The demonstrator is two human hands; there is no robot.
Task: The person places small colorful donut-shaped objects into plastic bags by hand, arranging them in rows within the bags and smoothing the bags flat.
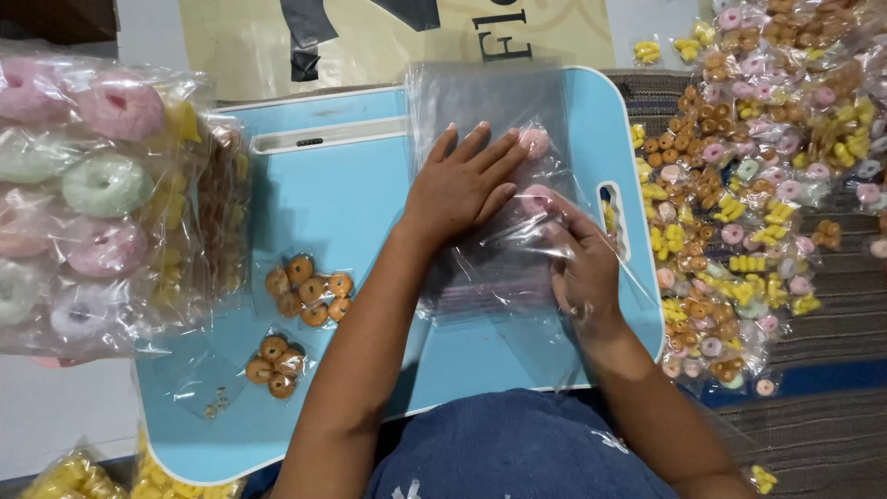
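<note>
- Resting on a stack of clear plastic bags (pixel 490 185) are two pink ring-shaped sweets (pixel 534 140), one above the other, near the middle of a light blue tabletop (pixel 360 185).
- Left hand (pixel 462 185) lies flat on the bags, fingers spread, fingertips just beside the upper pink sweet.
- Right hand (pixel 582 268) sits lower and to the right, partly under clear plastic, its fingers pinching the bag right at the lower pink sweet.
- Two small sealed packets of brown ring biscuits lie on the tabletop to the left of the arms: an upper packet (pixel 309 288) with about six rings, and a lower packet (pixel 273 365) with about four.
- A few crumbs (pixel 217 404) lie on the tabletop near the lower packet.
- Far left, a large clear sack (pixel 92 194) holds big pastel rings in pink, green and white.
- Right of the tabletop, a heap of many small filled packets (pixel 748 185) covers a striped mat (pixel 822 323); too many to count.
- Bottom left, two bags of yellow sweets (pixel 74 476) show in part.
</note>
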